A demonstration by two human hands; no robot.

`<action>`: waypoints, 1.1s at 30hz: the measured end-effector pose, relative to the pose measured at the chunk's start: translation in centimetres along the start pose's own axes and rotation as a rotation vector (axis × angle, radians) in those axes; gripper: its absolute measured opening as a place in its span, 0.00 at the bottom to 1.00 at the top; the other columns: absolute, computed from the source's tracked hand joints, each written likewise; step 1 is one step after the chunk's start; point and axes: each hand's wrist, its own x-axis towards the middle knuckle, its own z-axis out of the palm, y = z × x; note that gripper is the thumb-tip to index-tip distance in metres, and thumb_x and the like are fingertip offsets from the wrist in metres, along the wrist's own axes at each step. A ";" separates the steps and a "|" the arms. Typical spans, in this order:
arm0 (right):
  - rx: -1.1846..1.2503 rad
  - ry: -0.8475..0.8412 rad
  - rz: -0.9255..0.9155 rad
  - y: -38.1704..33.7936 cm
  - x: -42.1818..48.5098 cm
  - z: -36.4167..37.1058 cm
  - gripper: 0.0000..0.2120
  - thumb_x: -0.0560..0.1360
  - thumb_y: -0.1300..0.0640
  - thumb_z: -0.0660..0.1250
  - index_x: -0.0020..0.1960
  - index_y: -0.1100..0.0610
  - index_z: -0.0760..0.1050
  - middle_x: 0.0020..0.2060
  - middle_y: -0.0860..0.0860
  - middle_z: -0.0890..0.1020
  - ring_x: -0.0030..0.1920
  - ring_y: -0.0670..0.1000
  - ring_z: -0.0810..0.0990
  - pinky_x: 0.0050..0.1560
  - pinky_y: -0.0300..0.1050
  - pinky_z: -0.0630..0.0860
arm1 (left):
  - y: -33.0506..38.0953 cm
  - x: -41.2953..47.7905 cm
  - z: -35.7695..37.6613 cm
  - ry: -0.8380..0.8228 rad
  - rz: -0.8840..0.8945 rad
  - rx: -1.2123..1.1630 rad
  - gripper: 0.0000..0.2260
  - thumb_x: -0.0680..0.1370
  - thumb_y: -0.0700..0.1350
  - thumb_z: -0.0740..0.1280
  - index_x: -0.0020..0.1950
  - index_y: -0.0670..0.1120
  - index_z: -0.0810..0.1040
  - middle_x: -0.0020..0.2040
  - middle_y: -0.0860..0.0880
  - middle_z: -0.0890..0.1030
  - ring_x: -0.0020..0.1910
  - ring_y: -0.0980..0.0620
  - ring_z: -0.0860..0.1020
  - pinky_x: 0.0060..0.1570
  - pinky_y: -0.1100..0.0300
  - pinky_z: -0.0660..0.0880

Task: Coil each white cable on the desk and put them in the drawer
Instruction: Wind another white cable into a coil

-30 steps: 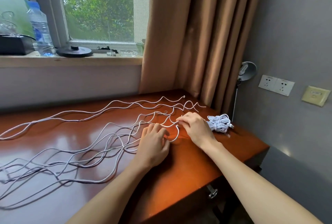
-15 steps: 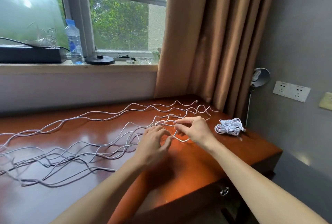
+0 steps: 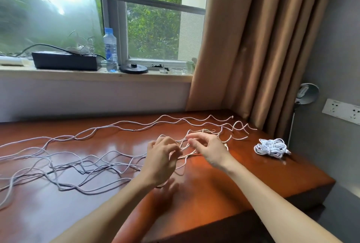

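Several long white cables lie spread in loose waves across the glossy wooden desk. My left hand and my right hand are raised just above the desk's middle, close together. Each pinches the same white cable, which loops between them. One white cable bundle, wound into a coil, rests near the desk's right edge. The drawer is out of sight below the desk's front edge.
A windowsill at the back carries a black box, a water bottle and a round black base. Brown curtains hang at the back right. Wall sockets and a small lamp are on the right wall.
Both hands have lifted off the desk with the cable end and drawn closer together. The camera tilted upward, so the drawer handle at the front has left the view.
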 end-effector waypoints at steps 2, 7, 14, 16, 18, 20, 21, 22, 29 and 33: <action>-0.105 0.001 -0.032 -0.1 0.1 1.1 0.07 0.80 0.50 0.69 0.57 0.47 0.83 0.51 0.45 0.83 0.54 0.46 0.80 0.54 0.37 0.77 | -0.5 -0.1 -1.1 0.030 -0.042 0.002 0.06 0.76 0.50 0.66 0.42 0.56 0.83 0.44 0.61 0.78 0.50 0.57 0.74 0.52 0.52 0.64; -0.370 -0.015 -0.079 0.1 1.5 3.6 0.05 0.80 0.44 0.67 0.53 0.42 0.81 0.55 0.41 0.76 0.61 0.43 0.68 0.64 0.44 0.61 | -2.5 -0.2 -3.6 0.088 -0.123 -0.018 0.08 0.75 0.47 0.65 0.39 0.54 0.83 0.38 0.59 0.78 0.43 0.55 0.76 0.48 0.45 0.74; -0.287 -0.046 -0.127 -1.0 4.5 6.8 0.07 0.81 0.49 0.67 0.48 0.48 0.83 0.34 0.44 0.84 0.37 0.43 0.82 0.47 0.43 0.75 | -5.8 -0.4 -6.6 0.166 -0.218 -0.032 0.10 0.77 0.45 0.62 0.44 0.53 0.83 0.36 0.62 0.75 0.44 0.51 0.77 0.48 0.44 0.76; -0.335 -0.002 -0.155 -0.8 5.2 8.2 0.07 0.81 0.46 0.67 0.50 0.46 0.83 0.33 0.43 0.83 0.37 0.45 0.81 0.45 0.47 0.77 | -6.8 -0.4 -7.1 0.127 -0.224 -0.002 0.09 0.80 0.47 0.62 0.50 0.53 0.83 0.40 0.60 0.79 0.47 0.50 0.79 0.51 0.44 0.76; -0.349 0.030 -0.162 -0.9 5.9 9.5 0.09 0.80 0.41 0.66 0.52 0.44 0.82 0.38 0.41 0.84 0.41 0.45 0.82 0.46 0.49 0.79 | -8.0 -0.4 -7.5 0.090 -0.225 0.010 0.10 0.81 0.51 0.61 0.52 0.53 0.81 0.44 0.56 0.82 0.47 0.49 0.79 0.52 0.43 0.75; -0.364 0.034 -0.177 -1.2 6.3 10.8 0.11 0.79 0.39 0.65 0.53 0.42 0.83 0.44 0.41 0.86 0.47 0.46 0.84 0.49 0.50 0.80 | -9.2 -0.4 -8.0 0.057 -0.199 0.036 0.15 0.80 0.57 0.58 0.47 0.50 0.79 0.40 0.54 0.81 0.42 0.48 0.78 0.49 0.43 0.75; -0.376 0.029 -0.191 -1.5 6.6 11.4 0.11 0.79 0.39 0.65 0.53 0.42 0.83 0.47 0.41 0.86 0.49 0.47 0.84 0.50 0.49 0.80 | -9.8 -0.4 -8.3 0.052 -0.193 0.048 0.18 0.80 0.60 0.57 0.45 0.49 0.79 0.39 0.53 0.81 0.41 0.47 0.78 0.47 0.43 0.75; -0.389 0.027 -0.208 -1.7 6.8 12.2 0.11 0.79 0.40 0.66 0.54 0.43 0.84 0.48 0.42 0.87 0.51 0.48 0.83 0.52 0.49 0.79 | -10.3 -0.3 -8.5 0.059 -0.192 0.050 0.20 0.80 0.61 0.55 0.44 0.48 0.78 0.38 0.53 0.80 0.40 0.47 0.78 0.45 0.43 0.75; -0.372 0.020 -0.289 -2.7 9.7 17.1 0.12 0.80 0.43 0.67 0.56 0.45 0.85 0.52 0.44 0.86 0.53 0.50 0.81 0.54 0.48 0.76 | -12.2 -1.8 -8.8 0.172 -0.254 0.043 0.21 0.83 0.60 0.51 0.44 0.50 0.77 0.29 0.56 0.74 0.35 0.46 0.77 0.37 0.48 0.74; -0.372 0.072 -0.329 -1.2 10.0 18.6 0.08 0.79 0.46 0.68 0.54 0.46 0.84 0.45 0.44 0.85 0.46 0.50 0.78 0.52 0.48 0.73 | -13.4 -1.8 -8.7 0.179 -0.353 -0.108 0.16 0.81 0.54 0.56 0.44 0.51 0.80 0.32 0.57 0.77 0.37 0.52 0.77 0.42 0.46 0.75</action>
